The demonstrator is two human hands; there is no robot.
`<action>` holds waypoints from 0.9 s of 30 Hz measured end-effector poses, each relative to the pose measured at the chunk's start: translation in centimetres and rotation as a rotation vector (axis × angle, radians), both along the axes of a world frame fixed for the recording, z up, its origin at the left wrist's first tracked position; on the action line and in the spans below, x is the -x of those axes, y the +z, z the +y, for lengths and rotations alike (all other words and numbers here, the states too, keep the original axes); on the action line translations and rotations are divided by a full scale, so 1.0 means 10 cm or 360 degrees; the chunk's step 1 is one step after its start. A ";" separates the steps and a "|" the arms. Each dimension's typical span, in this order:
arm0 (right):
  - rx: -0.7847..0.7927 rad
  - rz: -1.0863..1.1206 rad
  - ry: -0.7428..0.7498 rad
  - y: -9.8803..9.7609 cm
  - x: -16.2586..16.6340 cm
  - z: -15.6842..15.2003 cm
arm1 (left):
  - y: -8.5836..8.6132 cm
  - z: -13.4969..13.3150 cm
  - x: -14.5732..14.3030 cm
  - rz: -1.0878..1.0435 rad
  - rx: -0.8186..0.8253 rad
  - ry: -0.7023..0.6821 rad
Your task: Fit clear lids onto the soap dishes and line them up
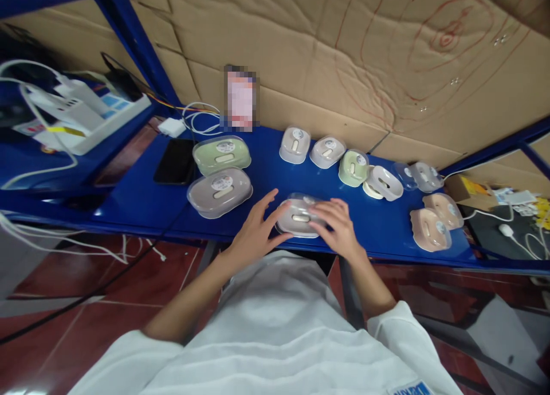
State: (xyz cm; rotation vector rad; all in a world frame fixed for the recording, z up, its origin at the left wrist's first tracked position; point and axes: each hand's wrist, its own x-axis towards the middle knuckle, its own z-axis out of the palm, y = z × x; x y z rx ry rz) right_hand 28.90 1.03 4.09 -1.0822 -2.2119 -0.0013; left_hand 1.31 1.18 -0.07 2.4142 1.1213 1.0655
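A greyish soap box (299,218) with a clear lid lies in front of me near the table's front edge. My left hand (256,229) is at its left end, fingers spread apart, with the thumb and a fingertip close to the rim; I cannot tell how firmly they touch. On the opposite end, my right hand (337,224) curls its fingers over the clear lid, thumb at the near side. Part of the lid is hidden under these fingers. Close to my left hand sits a larger grey lidded box (220,193), with a green lidded box (221,156) behind it.
Along the back stand grey boxes (294,145) and a green box (354,168). An uncovered soap box (385,183) tilts on a cream piece, near a loose clear lid (405,176). Pink boxes (429,230) sit right. A black phone (174,161) and white charger (172,127) lie left.
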 end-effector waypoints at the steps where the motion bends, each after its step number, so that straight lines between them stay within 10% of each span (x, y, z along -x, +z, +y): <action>1: 0.0045 0.0032 0.0066 -0.05 0.08 -0.09 | 0.00 0.01 0.01 0.0009 0.0033 -0.0040; 27: 0.0314 -0.0233 0.0058 -0.20 0.03 -0.22 | -0.03 0.07 0.03 -0.0200 0.0249 -0.0145</action>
